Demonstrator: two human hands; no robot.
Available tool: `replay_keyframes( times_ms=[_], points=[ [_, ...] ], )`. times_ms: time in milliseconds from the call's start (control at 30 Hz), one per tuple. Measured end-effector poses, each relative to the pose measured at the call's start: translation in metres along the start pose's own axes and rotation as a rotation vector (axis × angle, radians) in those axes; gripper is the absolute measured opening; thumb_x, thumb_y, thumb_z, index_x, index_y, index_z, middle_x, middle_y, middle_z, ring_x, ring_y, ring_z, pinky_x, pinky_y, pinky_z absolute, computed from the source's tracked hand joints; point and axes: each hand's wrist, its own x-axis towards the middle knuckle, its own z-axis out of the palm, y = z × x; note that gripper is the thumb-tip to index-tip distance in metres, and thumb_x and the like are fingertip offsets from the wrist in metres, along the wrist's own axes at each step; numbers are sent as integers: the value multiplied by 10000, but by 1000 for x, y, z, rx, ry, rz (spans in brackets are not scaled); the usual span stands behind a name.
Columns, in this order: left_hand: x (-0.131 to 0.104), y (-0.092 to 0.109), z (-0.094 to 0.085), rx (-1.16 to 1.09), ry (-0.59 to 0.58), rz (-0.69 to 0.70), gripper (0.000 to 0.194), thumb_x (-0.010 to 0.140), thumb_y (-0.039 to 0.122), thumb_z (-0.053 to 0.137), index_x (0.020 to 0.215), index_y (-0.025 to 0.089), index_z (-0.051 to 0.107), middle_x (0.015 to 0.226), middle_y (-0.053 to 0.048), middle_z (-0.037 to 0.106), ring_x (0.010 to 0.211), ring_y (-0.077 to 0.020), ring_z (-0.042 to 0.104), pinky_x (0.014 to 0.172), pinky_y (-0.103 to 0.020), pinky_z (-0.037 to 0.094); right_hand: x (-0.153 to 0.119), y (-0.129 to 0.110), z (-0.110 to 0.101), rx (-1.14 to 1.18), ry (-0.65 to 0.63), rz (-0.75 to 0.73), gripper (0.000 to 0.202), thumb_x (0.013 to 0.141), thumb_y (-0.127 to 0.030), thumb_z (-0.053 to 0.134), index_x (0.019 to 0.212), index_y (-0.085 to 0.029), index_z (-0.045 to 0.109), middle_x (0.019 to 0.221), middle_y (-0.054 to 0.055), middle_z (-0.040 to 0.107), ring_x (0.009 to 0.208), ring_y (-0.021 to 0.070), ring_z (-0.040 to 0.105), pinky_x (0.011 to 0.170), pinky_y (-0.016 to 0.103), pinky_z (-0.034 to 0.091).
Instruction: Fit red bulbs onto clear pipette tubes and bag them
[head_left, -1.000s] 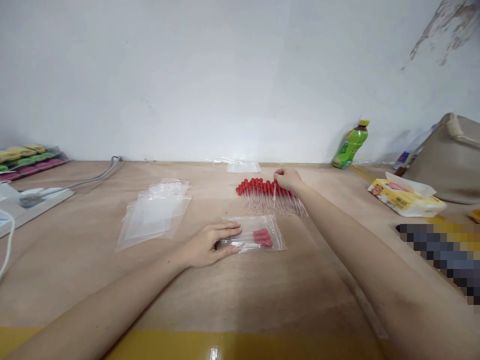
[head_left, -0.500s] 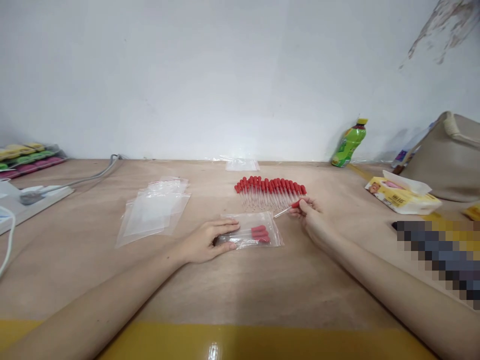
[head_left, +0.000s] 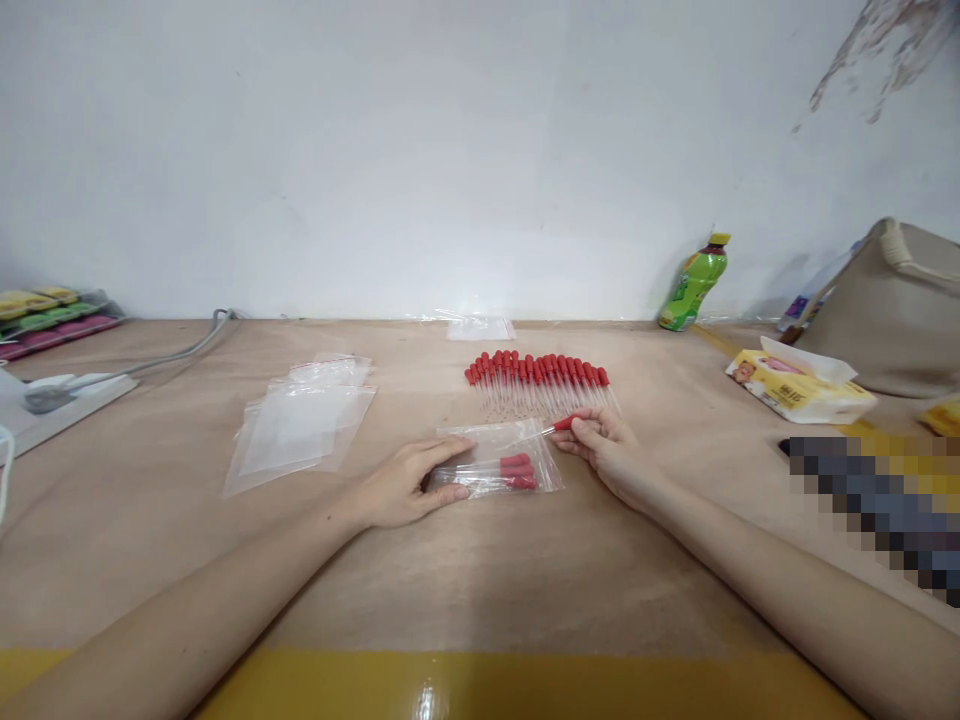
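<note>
A clear zip bag point(head_left: 487, 440) lies on the table with red-bulbed glass droppers point(head_left: 517, 470) inside, bulbs toward its right end. My left hand point(head_left: 409, 485) rests on the bag's left end, fingers stretched and thumb apart along the lower edge. Pinched by its red bulb, another dropper point(head_left: 562, 425) is in my right hand point(head_left: 607, 445), its glass tube pointing left at the bag's right end. The tube's tip overlaps the bag, seemingly inside the mouth. Just behind, a row of several red-bulbed droppers point(head_left: 536, 370) lies side by side, bulbs toward the wall.
Several clear zip bags point(head_left: 300, 425) overlap at the left. Another bag point(head_left: 480, 328) lies by the wall. At the right are a green bottle point(head_left: 694, 285), a yellow tissue pack point(head_left: 799, 385) and a beige bag point(head_left: 892, 310). A power strip point(head_left: 75, 405) with a cable is far left.
My right hand has moved left with the dropper, taking its tube from beside the bag's right end to over or into it. My left hand has stayed on the bag.
</note>
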Motion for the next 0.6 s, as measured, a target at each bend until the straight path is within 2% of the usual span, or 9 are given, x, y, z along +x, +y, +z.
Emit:
replay_keyframes(
  times_ms=[133, 267, 367, 500, 600],
  points=[
    [1, 0, 0, -1, 0, 6, 522, 825, 394, 514, 1302, 225, 387, 1260, -81, 506, 1131, -227, 488, 950, -393, 400, 0, 1, 2, -394, -167, -64, 267, 623, -380, 656, 761, -173, 559, 712, 10, 599, 623, 113, 542, 610, 262, 444],
    [1, 0, 0, -9, -1, -2, 515, 824, 395, 514, 1296, 229, 396, 1250, -77, 514, 1117, -224, 499, 942, -387, 406, 2, -1, 7, -690, -163, -200, 175, 656, -323, 596, 714, -160, 628, 679, 9, 560, 573, 104, 464, 566, 252, 396],
    [1, 0, 0, -13, -6, -4, 516, 822, 398, 517, 1296, 232, 398, 1258, -74, 509, 1128, -225, 491, 948, -390, 402, 5, -4, 13, -740, -165, -235, 164, 671, -298, 563, 653, -155, 641, 682, 21, 568, 609, 117, 475, 580, 250, 389],
    [1, 0, 0, -23, 5, 3, 511, 819, 396, 523, 1287, 224, 413, 1254, -78, 513, 1120, -228, 496, 949, -394, 402, 7, -3, 21, -682, -157, -179, 197, 665, -336, 584, 640, -148, 636, 626, 13, 573, 574, 119, 486, 539, 241, 385],
    [1, -1, 0, -20, 11, 11, 506, 819, 393, 522, 1283, 221, 420, 1246, -80, 521, 1116, -231, 500, 943, -398, 408, 6, -1, 26, -665, -138, -213, 205, 664, -348, 599, 595, -156, 613, 615, 12, 576, 576, 128, 506, 541, 241, 394]
  ],
)
